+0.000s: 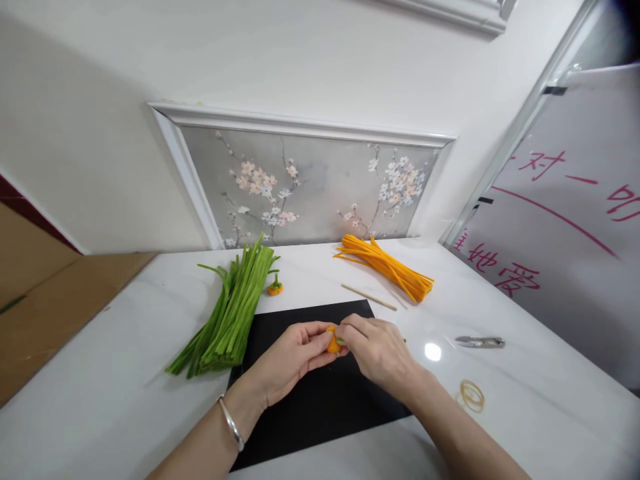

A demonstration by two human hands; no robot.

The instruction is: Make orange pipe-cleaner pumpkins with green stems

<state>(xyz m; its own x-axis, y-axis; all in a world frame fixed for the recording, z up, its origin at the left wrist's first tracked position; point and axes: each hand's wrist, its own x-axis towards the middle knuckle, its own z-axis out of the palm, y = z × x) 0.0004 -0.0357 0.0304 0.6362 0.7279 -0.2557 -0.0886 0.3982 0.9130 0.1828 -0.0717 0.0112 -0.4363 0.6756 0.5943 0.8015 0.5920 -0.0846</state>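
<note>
Above a black mat (300, 427), my left hand (300, 350) is closed on a small orange chenille piece (333, 341), pinched between thumb and fingers. From the other side my right hand (375, 347) meets it, its fingertips pressed together on a bit of green chenille stem (341, 341) against the orange piece. A green end pokes out beyond the right hand's knuckles. The fingers hide most of both pieces. Past the mat stands a small orange piece with a green top (275, 287), beside a thick bundle of green chenille stems (233, 313).
On the white table (165, 427) lie a bundle of orange chenille stems (385, 267) and a thin stick (370, 297). To the right are thread snips (480, 342) and rings of pale tape or bands (472, 396). Cardboard (65, 313) borders the left; a wall rises behind.
</note>
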